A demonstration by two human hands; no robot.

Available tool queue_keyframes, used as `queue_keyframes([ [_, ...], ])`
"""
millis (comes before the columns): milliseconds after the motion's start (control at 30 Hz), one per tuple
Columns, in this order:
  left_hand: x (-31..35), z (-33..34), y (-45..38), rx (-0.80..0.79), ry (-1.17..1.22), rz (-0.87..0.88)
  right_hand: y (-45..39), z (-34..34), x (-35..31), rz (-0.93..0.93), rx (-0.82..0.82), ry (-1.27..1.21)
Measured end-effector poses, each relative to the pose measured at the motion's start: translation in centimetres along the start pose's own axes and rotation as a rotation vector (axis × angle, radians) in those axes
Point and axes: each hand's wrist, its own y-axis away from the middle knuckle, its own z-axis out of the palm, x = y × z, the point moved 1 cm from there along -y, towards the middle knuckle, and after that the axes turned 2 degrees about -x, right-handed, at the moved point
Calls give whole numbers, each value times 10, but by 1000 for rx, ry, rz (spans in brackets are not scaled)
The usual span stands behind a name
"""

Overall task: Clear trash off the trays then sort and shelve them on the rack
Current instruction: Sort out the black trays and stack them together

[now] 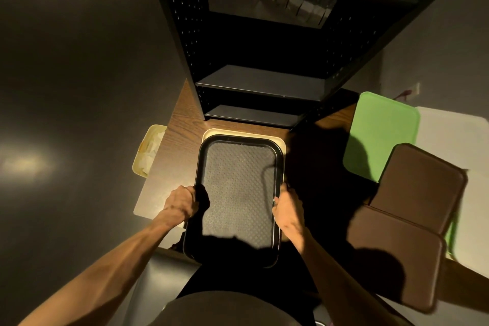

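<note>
The black tray lies in front of the person, on top of a cream tray whose rim shows along its far and right edges. Its long axis runs straight away from the person toward the rack, so the short far edge already faces the open shelves. Its patterned floor looks bare of trash, though the near end sits in shadow.

The left hand grips the left long rim with fingers curled over the edge; the right hand grips the right long rim the same way. Both hold at about the tray's middle, one on each side, so neither is nearer than the other and the load looks evenly shared.

The rack stands directly beyond the tray on the wooden table, its lowest shelf just past the cream tray's far rim. Judging from this, shelving would call for a lift and a straight forward push, with no turning needed.

To the right, well apart, lie a green tray and two brown trays, overlapping one another. At the table's left edge a pale bin holds what seems to be crumpled paper.
</note>
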Motion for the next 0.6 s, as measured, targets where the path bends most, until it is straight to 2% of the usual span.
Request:
queue_keyframes([
  [133,-4,2,-1,2,-54,2,2,-2,-1,-8,-25,12],
  [600,3,6,8,154,-240,-3,10,-16,8,-68,-71,97],
])
